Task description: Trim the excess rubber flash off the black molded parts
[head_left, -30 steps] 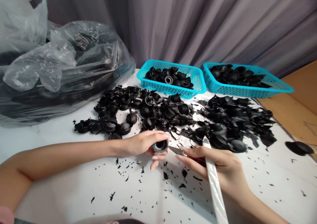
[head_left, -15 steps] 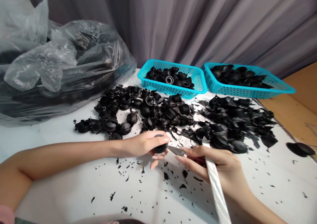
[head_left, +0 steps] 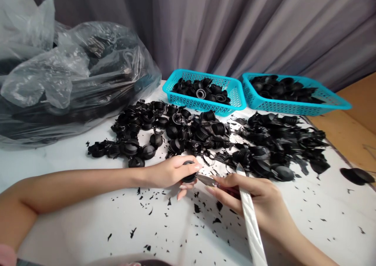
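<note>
Near the middle of the table, my left hand (head_left: 176, 172) pinches a round black rubber part (head_left: 188, 171) between thumb and fingers. To its right, my right hand (head_left: 249, 191) is closed on a pointed metal blade (head_left: 205, 179) with a dark red handle, mostly hidden by the fingers. The blade's tip meets the right edge of the round part. A white strip (head_left: 252, 227) passes by my right hand's fingers and runs down to the bottom edge. Behind my hands lies a heap of ribbed black rubber parts (head_left: 202, 134).
Two blue baskets, left (head_left: 205, 107) and right (head_left: 296, 108), hold black parts at the back. A large clear plastic bag (head_left: 76, 89) fills the back left. More black parts (head_left: 276, 140) lie at right, and black scraps dot the white table (head_left: 96, 219).
My right hand and the blade have shifted slightly left, so the tip now reaches the round part's edge. The white strip has moved left with them.
</note>
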Available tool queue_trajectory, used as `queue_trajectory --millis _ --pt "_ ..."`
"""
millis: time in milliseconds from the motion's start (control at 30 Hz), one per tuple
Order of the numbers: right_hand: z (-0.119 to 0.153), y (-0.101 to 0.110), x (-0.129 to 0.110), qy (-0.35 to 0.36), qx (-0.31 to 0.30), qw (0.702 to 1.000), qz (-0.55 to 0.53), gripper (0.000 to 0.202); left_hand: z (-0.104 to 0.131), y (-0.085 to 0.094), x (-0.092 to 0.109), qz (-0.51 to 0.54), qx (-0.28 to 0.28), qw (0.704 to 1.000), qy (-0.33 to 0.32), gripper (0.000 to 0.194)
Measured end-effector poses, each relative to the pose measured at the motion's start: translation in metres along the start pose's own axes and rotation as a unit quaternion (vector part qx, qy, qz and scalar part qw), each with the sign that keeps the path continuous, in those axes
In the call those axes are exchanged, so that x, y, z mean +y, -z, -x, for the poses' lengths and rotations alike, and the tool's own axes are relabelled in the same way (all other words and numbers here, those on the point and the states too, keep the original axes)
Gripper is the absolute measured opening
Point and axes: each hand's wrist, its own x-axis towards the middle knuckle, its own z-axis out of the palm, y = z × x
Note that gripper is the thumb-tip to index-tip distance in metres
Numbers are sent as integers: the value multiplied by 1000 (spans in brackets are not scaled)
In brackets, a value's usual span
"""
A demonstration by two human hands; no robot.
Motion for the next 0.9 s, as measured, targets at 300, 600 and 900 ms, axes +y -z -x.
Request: queue_trajectory --millis 300,600,900 --pt "-7 3 -8 -13 -33 999 -26 22 -2 1 -4 12 11 1000 2 23" --pt "-2 -1 2 -71 -69 994 -46 28 -3 0 -4 -1 25 1000 13 24" --pt "-10 2 -7 -84 -80 991 -66 31 -1 -1 0 -13 29 999 19 22"
